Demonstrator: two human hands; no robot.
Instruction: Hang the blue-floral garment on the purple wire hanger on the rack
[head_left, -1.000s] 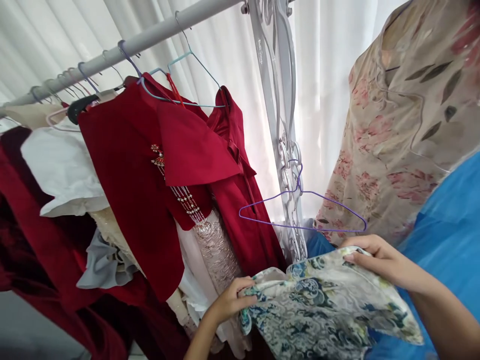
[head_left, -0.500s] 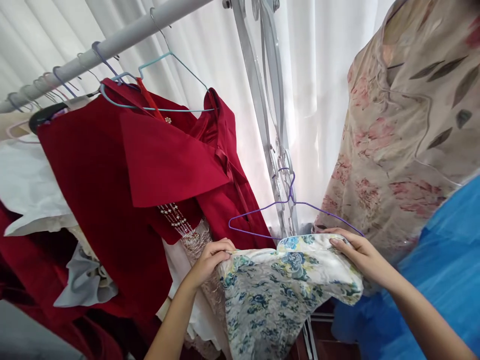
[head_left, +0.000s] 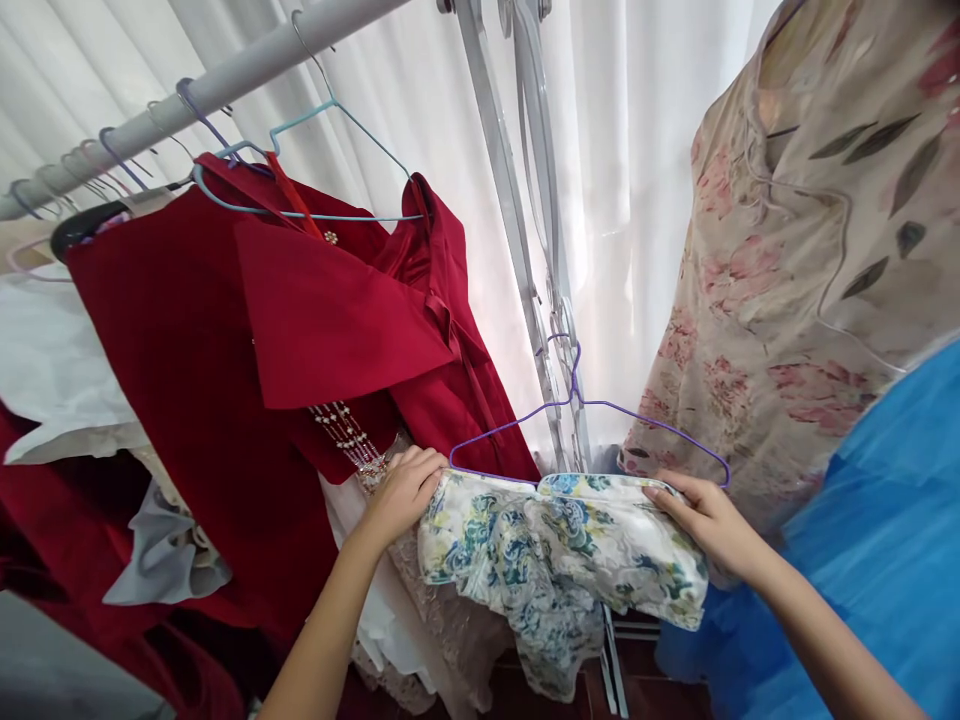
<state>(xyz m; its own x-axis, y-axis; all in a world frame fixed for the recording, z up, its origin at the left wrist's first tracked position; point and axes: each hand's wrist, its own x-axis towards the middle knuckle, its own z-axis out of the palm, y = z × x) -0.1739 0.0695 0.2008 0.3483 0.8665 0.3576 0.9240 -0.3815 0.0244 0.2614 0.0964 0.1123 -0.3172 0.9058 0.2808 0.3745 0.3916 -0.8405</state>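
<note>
A white garment with a blue and yellow flower print (head_left: 574,540) hangs spread between my two hands, at the bottom of a purple wire hanger (head_left: 510,425). My left hand (head_left: 405,492) is closed on its upper left corner, close to the hanger's left end. On the other side, my right hand (head_left: 705,515) pinches the upper right part, with the thumb in front and the fingers behind. The middle of the cloth is bunched and droops lower than the sides. The hanger's hook sits at the metal rack's upright; how the cloth meets the hanger's bar is partly hidden.
Dark red garments (head_left: 337,320) hang on a teal hanger (head_left: 352,215) from the white rail (head_left: 225,85) at left. A scrolled metal upright (head_left: 517,190) stands in the centre. On the right are a beige floral dress (head_left: 735,300) and blue tulle (head_left: 862,540).
The lower part of the flower-print garment has swung up and bunched, so less of it hangs down. My left hand has moved a little left and up, and the cloth is stretched wider.
</note>
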